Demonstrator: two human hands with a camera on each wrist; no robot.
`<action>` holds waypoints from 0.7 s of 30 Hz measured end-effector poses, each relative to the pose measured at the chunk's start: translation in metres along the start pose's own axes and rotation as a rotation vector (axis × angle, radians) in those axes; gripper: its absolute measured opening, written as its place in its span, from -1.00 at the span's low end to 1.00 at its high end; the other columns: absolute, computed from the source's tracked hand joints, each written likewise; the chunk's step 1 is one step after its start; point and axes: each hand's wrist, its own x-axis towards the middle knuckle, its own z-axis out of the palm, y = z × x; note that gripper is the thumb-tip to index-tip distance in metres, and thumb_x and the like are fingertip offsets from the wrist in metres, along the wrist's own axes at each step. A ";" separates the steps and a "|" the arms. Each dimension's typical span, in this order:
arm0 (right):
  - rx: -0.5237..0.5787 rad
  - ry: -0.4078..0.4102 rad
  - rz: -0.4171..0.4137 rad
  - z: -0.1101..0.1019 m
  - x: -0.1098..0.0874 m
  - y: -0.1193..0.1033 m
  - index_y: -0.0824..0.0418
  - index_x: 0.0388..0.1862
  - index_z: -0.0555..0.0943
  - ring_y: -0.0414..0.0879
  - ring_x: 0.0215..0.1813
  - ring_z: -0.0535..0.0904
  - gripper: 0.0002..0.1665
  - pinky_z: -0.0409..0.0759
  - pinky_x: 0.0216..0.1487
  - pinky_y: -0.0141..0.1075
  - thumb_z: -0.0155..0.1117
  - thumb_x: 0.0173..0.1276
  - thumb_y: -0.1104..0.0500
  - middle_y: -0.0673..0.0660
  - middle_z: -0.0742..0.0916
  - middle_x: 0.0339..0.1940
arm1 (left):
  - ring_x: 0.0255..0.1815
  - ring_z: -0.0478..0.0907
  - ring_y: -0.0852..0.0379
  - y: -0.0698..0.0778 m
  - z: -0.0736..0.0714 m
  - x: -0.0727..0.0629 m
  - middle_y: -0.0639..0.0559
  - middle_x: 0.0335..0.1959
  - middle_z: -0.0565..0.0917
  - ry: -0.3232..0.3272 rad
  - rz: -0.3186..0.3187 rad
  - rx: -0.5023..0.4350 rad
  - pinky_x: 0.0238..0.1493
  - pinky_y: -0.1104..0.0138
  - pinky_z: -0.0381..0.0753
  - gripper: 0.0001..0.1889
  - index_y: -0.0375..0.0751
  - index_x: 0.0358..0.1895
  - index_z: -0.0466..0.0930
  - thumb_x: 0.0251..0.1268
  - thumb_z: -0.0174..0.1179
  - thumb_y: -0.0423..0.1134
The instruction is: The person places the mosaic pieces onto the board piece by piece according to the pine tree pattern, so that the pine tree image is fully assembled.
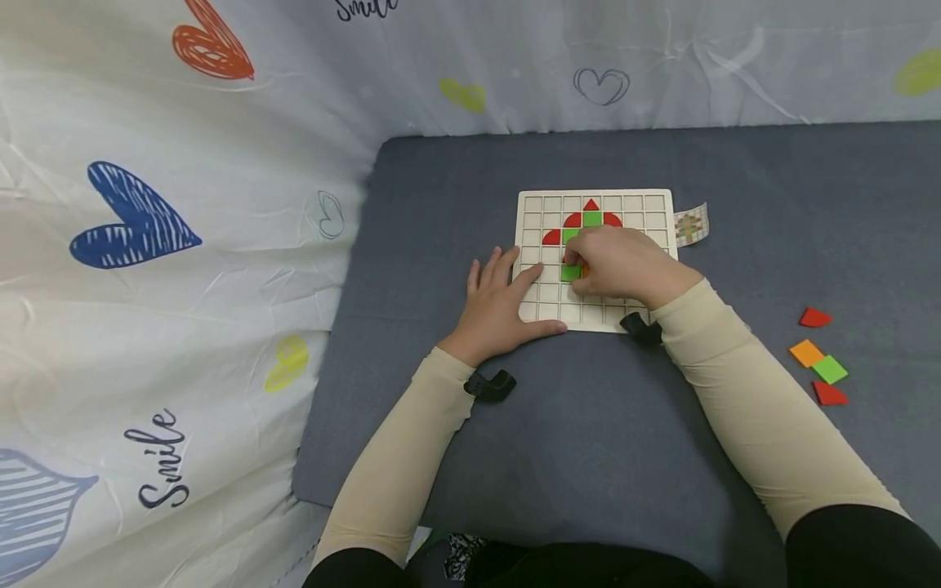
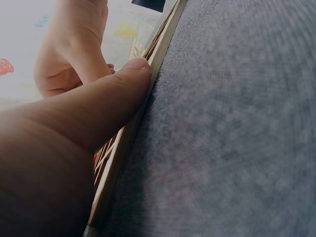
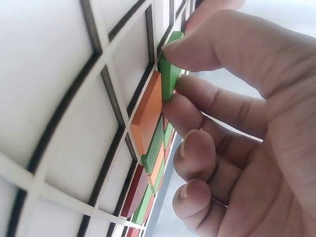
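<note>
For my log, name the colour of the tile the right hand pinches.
The tile is green, clearest in the right wrist view.

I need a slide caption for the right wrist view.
A right hand pinches a green tile at the grid board, next to an orange tile.

The gridded board [image 1: 654, 220] is cream, its tiles [image 1: 591, 219] red, green and orange.

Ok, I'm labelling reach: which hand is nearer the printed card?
Right. In the head view, the right hand is over the grid board, left of and below the printed card; the left hand is farther, at the board's lower left corner.
</note>
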 end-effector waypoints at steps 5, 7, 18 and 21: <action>0.026 -0.004 0.000 0.001 -0.001 0.002 0.27 0.06 0.77 0.06 -0.02 0.69 -0.61 0.69 0.03 0.10 0.42 0.24 0.25 0.20 0.78 0.03 | 0.76 -0.24 -0.14 -0.001 0.001 0.000 -0.10 0.72 0.02 0.004 0.004 -0.006 0.68 -0.14 -0.42 0.06 0.12 0.64 0.29 0.12 0.36 0.52; 0.028 0.002 -0.003 0.001 -0.002 0.003 0.28 0.06 0.77 0.06 -0.02 0.69 -0.62 0.68 0.05 0.09 0.41 0.25 0.25 0.20 0.78 0.04 | 0.76 -0.23 -0.15 -0.001 0.001 0.000 -0.10 0.72 0.03 0.006 0.004 -0.004 0.68 -0.14 -0.42 0.05 0.12 0.64 0.29 0.12 0.36 0.52; 0.061 0.027 0.008 0.003 -0.007 0.003 0.30 0.08 0.76 0.07 -0.02 0.64 -0.63 0.66 0.07 0.04 0.41 0.30 0.26 0.23 0.76 0.05 | 0.76 -0.22 -0.17 -0.001 0.001 0.001 -0.10 0.72 0.03 0.004 0.009 -0.002 0.67 -0.17 -0.39 0.05 0.12 0.64 0.29 0.12 0.36 0.52; 0.063 0.036 0.001 0.004 -0.008 0.004 0.30 0.08 0.75 0.08 -0.02 0.62 -0.64 0.64 0.07 0.03 0.40 0.31 0.27 0.23 0.74 0.06 | 0.76 -0.21 -0.17 -0.001 0.001 0.001 -0.11 0.72 0.04 0.005 0.010 -0.001 0.67 -0.18 -0.38 0.05 0.12 0.64 0.29 0.12 0.35 0.52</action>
